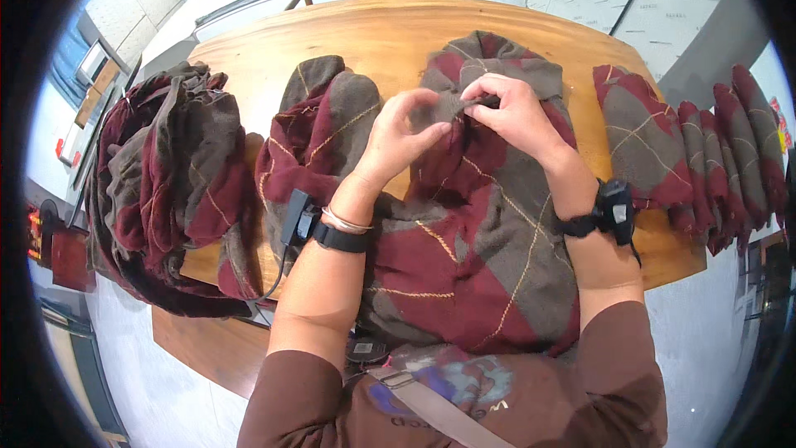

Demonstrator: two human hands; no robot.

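A maroon and grey-brown argyle sweater (497,265) with yellow diagonal lines lies across the table's middle and near edge, its lower part bunched toward my body. Over its far part, my left hand (406,133) is closed, thumb and fingers pinching a raised bit of the knit. Just to the right, my right hand (514,112) grips a dark folded edge of the same sweater between thumb and fingertips. The two hands are close together, with cloth raised between them. Whether a loose thread is also held is too small to tell.
Left of the sweater, a loosely folded matching knit piece (332,120) lies on the wooden table (390,29). A large heap of similar knits (166,174) hangs over the left edge. Several folded ones (647,137) line the right side. A cable runs from the left wrist device (300,220).
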